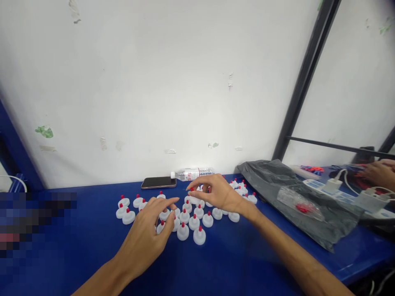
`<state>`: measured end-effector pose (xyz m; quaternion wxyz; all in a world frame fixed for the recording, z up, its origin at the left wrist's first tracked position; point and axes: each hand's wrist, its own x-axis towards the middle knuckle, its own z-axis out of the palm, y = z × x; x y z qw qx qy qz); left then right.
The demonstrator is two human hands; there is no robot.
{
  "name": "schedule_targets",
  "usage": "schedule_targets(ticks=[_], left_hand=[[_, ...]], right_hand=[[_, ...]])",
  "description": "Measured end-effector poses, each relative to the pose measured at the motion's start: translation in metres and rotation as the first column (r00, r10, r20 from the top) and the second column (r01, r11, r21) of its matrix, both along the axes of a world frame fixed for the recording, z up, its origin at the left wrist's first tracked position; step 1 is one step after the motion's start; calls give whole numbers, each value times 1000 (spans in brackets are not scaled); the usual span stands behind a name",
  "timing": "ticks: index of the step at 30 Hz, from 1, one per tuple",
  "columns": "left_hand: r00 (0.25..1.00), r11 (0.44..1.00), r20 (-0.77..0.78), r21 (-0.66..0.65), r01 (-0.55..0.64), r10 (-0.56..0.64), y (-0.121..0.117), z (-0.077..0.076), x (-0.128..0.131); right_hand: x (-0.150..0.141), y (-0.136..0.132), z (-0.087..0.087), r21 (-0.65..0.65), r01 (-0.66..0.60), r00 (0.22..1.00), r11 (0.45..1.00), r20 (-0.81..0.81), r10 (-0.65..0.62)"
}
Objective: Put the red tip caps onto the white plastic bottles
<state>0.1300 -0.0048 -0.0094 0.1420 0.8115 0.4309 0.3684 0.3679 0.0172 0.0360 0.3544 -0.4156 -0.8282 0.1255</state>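
Several white round caps with red nozzle tips (pixel 199 236) stand upright in a loose cluster on the blue table (pixel 247 263). My right hand (pixel 216 191) reaches over the back of the cluster. Its thumb and index finger close on the red tip of one white cap (pixel 193 199); its other fingers hide some caps behind. My left hand (pixel 154 224) hovers over the cluster's left side, thumb and index finger apart, with nothing visible between them. It partly covers a cap (pixel 161 227) beneath it.
Against the wall lie a phone (pixel 159 182) and a clear plastic bottle (pixel 191 174). To the right, a grey plastic bag (pixel 296 209) carries a clear pouch of red pieces (pixel 305 207). Beyond are a power strip (pixel 327 189) with chargers and another person's hand (pixel 381 174).
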Motion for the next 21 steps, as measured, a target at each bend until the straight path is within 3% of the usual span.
schedule_targets(ticks=[2, 8, 17, 21], left_hand=[[999, 997, -35, 74, 33, -30, 1, -1, 0], [994, 953, -54, 284, 107, -96, 5, -7, -2], [990, 938, -76, 319, 135, -117, 5, -8, -2], [990, 945, -82, 298, 133, -113, 6, -9, -2]], right_hand=[[11, 6, 3, -73, 43, 996, 996, 77, -37], [30, 16, -3, -91, 150, 928, 984, 357, -109], [32, 20, -10, -159, 142, 874, 977, 483, -48], [33, 13, 2, -101, 232, 860, 968, 486, -155]])
